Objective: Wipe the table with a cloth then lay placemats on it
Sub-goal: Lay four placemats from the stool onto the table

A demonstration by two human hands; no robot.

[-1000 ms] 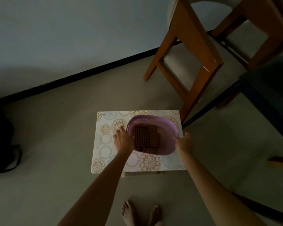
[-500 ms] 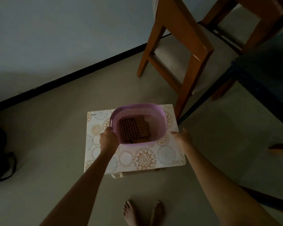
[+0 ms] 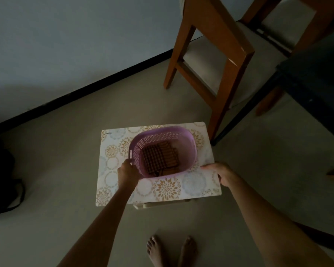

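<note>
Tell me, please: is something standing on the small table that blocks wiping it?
Yes. The purple basket with folded mats stands on the table; the left hand grips its rim.

A small low surface with a pale top printed in gold and blue floral medallions stands on the grey floor. A purple perforated basket sits on its far half, towards the middle. On the floor stand a wooden chair at far right and a dark bag at left.
</note>
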